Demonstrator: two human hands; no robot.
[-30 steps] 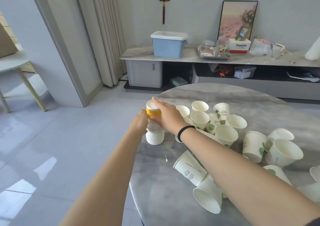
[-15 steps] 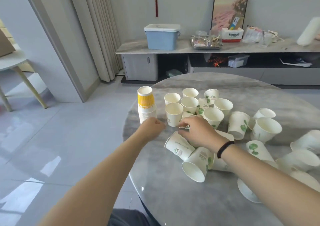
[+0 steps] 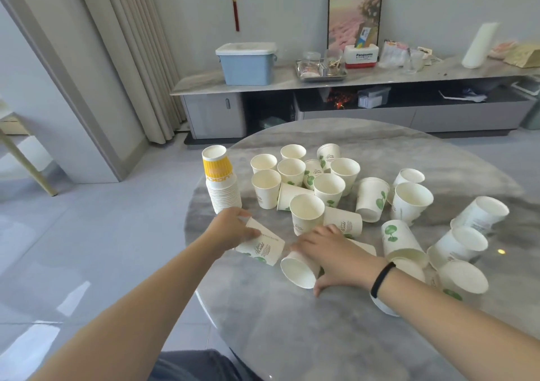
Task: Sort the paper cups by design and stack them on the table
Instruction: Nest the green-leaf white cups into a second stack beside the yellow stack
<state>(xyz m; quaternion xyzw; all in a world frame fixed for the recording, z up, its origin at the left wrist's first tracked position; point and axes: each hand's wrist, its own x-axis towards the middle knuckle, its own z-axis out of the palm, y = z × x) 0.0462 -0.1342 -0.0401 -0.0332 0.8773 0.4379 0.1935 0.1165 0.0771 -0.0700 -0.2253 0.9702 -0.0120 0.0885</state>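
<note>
Gripping a tipped leaf-print cup (image 3: 261, 246) with left hand (image 3: 229, 230), right hand (image 3: 333, 253) clasping another cup (image 3: 299, 268); light, crushable, hold sidewalls gently.

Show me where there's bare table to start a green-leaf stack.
Bare table lies near you, between both forearms, and along the far edge. The middle is crowded with green-leaf cups; the yellow stack fills the left rim.

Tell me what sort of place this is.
Most likely a home living or dining room: a round marble-look table strewn with paper cups, a low media cabinet along the wall, a framed picture and floor-length curtains.
</note>
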